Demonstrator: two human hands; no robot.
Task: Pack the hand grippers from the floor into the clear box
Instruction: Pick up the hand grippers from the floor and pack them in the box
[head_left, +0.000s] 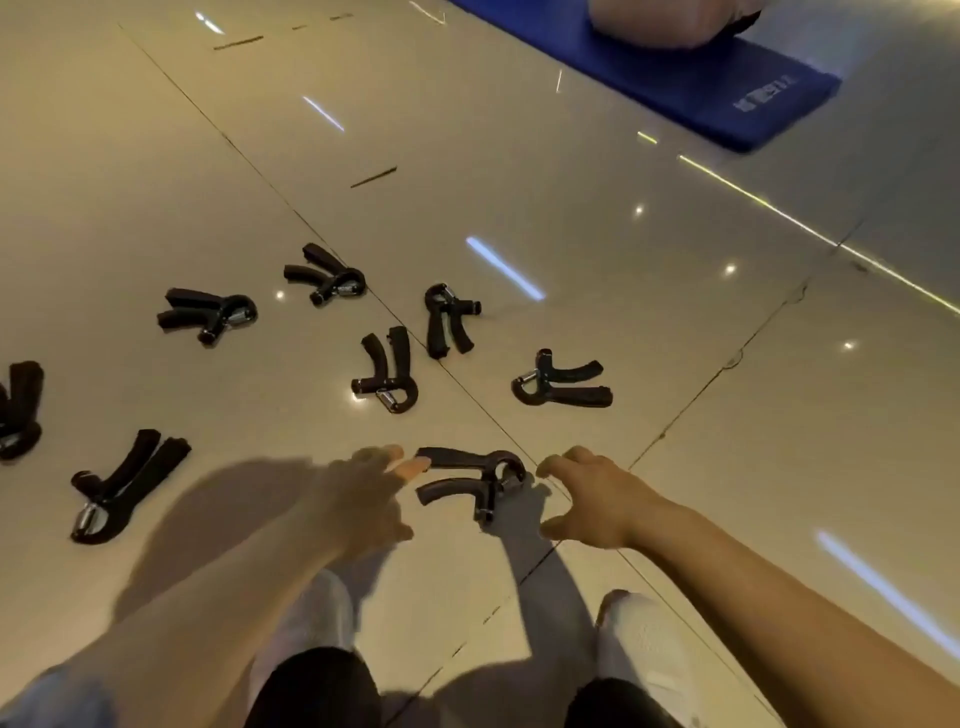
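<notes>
Eight black hand grippers lie scattered on the glossy tiled floor (597, 218). Nearest one (475, 480) sits between both hands, handles pointing left, spring end to the right, on or just beside a tile seam. Left hand (363, 493) is motion-blurred, fingers stretched out straight, tips at or just touching the upper handle end; holds nothing. Right hand (592, 499) is loosely cupped, thumb and fingers spread apart w/ a gap, just beside the spring end, gripping nothing; can't tell if it touches.

Other grippers, all apart from each other: one right of the seam (563, 382), one centre (387, 371), one above it (447, 319), one further back (327, 275), one to the left (208, 312), a big-looking one near left (122, 488), and one cut off by the left frame edge (18, 410).

Open floor: wide bare stretch to the right of the grippers and beyond them toward the back. A blue mat (691, 78) lies top right, well apart, its corner edge facing the bare tiles; something pale rests on it, too blurred to tell. The person's white shoes (644, 654) and dark trouser legs show at the bottom edge, below the hands. Clear box not in view.
</notes>
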